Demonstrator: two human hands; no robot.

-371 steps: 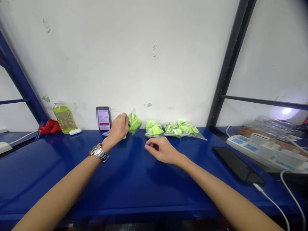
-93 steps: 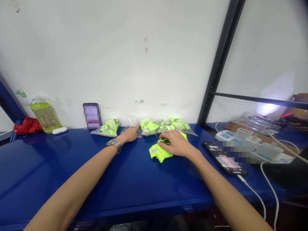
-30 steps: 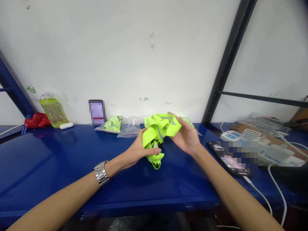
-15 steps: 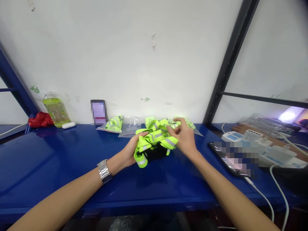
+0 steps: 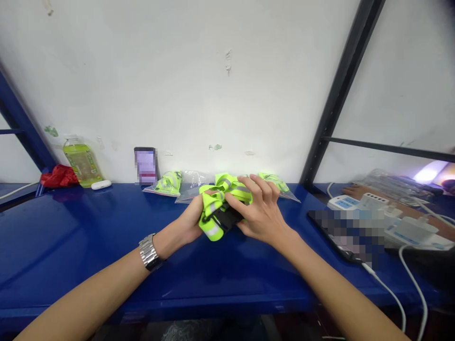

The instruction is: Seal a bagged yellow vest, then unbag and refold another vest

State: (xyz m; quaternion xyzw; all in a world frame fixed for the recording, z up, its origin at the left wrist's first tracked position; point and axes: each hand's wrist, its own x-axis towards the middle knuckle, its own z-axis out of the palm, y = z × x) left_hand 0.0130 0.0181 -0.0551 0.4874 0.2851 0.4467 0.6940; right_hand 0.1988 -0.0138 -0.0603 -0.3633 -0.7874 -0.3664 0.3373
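**Blue shelf, both hands bunching the neon strap bundle**

Glossy blue metal shelf [image 5: 88, 246] against a scuffed white wall is your work surface. Your left hand [image 5: 190, 222] and right hand [image 5: 258, 210] are both closed around the fluorescent yellow-green reflective strap bundle with grey stripes and a black part [image 5: 218, 210], which sits low over the shelf at centre, just in front of the back row. Left fingers are wrapped on its near-left side, right fingers are spread across its top and right.

Judging from the loose loops, you do well to press the straps flat between both palms, tuck stray ends under, and keep the black part inside the fold so nothing springs open.

Behind lie a clear zip bag holding a yellow-green bundle [image 5: 168, 183], an empty-looking clear plastic bag [image 5: 192, 182], and another filled bag [image 5: 279, 183]. A green-labelled drink bottle [image 5: 82, 163] stands far left; a black smartphone on a white cable [image 5: 343, 232] lies to your right
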